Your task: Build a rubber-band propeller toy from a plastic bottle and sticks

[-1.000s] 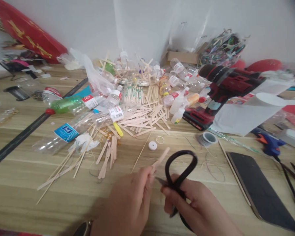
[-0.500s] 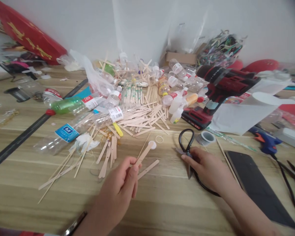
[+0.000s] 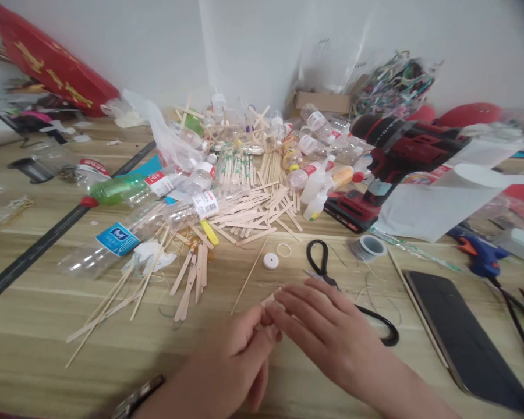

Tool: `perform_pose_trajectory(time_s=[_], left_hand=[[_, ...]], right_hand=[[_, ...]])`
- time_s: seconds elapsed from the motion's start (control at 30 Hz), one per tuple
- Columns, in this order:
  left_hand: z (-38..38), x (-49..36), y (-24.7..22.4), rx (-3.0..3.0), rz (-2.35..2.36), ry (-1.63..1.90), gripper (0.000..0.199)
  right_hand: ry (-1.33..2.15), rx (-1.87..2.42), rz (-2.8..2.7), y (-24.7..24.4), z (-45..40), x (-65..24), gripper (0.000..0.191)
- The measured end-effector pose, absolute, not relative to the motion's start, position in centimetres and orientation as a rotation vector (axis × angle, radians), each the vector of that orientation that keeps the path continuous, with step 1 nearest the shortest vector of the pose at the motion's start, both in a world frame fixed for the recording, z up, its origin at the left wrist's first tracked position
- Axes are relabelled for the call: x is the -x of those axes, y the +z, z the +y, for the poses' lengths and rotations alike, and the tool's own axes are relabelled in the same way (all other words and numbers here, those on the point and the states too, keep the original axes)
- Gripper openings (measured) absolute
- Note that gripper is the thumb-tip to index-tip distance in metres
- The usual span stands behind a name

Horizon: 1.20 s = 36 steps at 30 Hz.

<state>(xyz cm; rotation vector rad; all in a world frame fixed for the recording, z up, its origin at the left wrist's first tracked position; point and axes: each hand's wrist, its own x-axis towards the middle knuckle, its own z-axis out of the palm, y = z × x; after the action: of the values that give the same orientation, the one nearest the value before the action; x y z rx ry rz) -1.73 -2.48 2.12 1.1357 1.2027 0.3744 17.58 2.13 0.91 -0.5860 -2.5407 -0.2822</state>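
My left hand (image 3: 244, 349) is closed on a wooden craft stick (image 3: 269, 299), of which only a small pale end shows. My right hand (image 3: 327, 329) meets it from the right, its fingers bent together over the stick and the left fingertips; its thumb is hidden. Black-handled scissors (image 3: 318, 260) lie on the table, partly covered by my right hand. Just beyond my hands are a small white disc (image 3: 270, 261), a rubber band (image 3: 283, 250) and a thin bamboo skewer (image 3: 250, 276).
Loose craft sticks (image 3: 244, 212) and plastic bottles (image 3: 117, 238) crowd the table's middle and left. On the right are a red drill (image 3: 388, 169), a tape roll (image 3: 370, 248), a phone (image 3: 463, 331) and a blue glue gun (image 3: 480, 253).
My right hand has let go of the scissors, leaving them on the table, and moved left to meet my left hand. The left hand has come slightly nearer and right with the stick.
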Motion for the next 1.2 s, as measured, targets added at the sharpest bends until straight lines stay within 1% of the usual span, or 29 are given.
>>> perform_pose_trajectory(time_s=[0.07, 0.17, 0.23, 0.3, 0.37, 0.47, 0.53, 0.63, 0.77, 0.87, 0.97, 1.07, 1.13, 1.2], left_hand=[[-2.3, 2.3, 2.2, -1.105, 1.15, 0.352, 0.04], [-1.3, 3.7, 2.5, -1.266, 1.288, 0.37, 0.047], [-0.4, 4.5, 2.5, -1.541, 1.538, 0.392, 0.038], [0.6, 5.0, 2.1, -1.766, 1.747, 0.307, 0.026], [1.3, 4.9, 1.6, -1.912, 1.783, 0.152, 0.021], [2.2, 4.4, 1.0, -2.047, 1.764, -0.039, 0.025], [2.8, 4.1, 1.0, -2.068, 1.755, -0.085, 0.025], [3.6, 4.0, 1.1, -2.064, 1.718, -0.099, 0.018], [4.1, 4.3, 1.0, -2.068, 1.698, -0.076, 0.019], [4.2, 4.8, 1.0, -2.052, 1.712, -0.037, 0.019], [4.5, 5.6, 1.6, -1.993, 1.732, -0.001, 0.016], [4.8, 6.3, 2.8, -1.927, 1.704, 0.028, 0.014], [4.8, 6.6, 3.7, -1.85, 1.641, 0.114, 0.015], [4.6, 6.8, 4.3, -1.742, 1.577, 0.269, 0.014]], right_hand=[[-0.254, 0.562, -2.547, 0.7, 2.0, -17.3, 0.043], [-0.254, 0.586, -2.523, 0.0, 2.6, -17.8, 0.04], [-0.254, 0.631, -2.5, -0.7, 3.3, -18.4, 0.035], [-0.228, 0.695, -2.497, -1.3, 3.9, -18.9, 0.031], [-0.204, 0.744, -2.502, -1.8, 4.3, -19.2, 0.031], [-0.18, 0.757, -2.505, -2.3, 4.5, -19.3, 0.03], [-0.14, 0.747, -2.513, -2.5, 4.3, -19.2, 0.029], [-0.059, 0.71, -2.537, -2.6, 3.7, -18.7, 0.029], [0.06, 0.512, -2.607, -2.8, 2.4, -17.5, 0.035], [0.131, 0.393, -2.647, -3.1, 1.8, -16.8, 0.034], [0.136, 0.452, -2.638, -3.7, 1.8, -16.5, 0.034], [0.05, 0.602, -2.598, -4.5, 2.2, -16.7, 0.035], [0.048, 0.68, -2.533, -4.8, 2.4, -16.8, 0.035], [0.126, 0.729, -2.437, -4.5, 2.6, -17.0, 0.035]])
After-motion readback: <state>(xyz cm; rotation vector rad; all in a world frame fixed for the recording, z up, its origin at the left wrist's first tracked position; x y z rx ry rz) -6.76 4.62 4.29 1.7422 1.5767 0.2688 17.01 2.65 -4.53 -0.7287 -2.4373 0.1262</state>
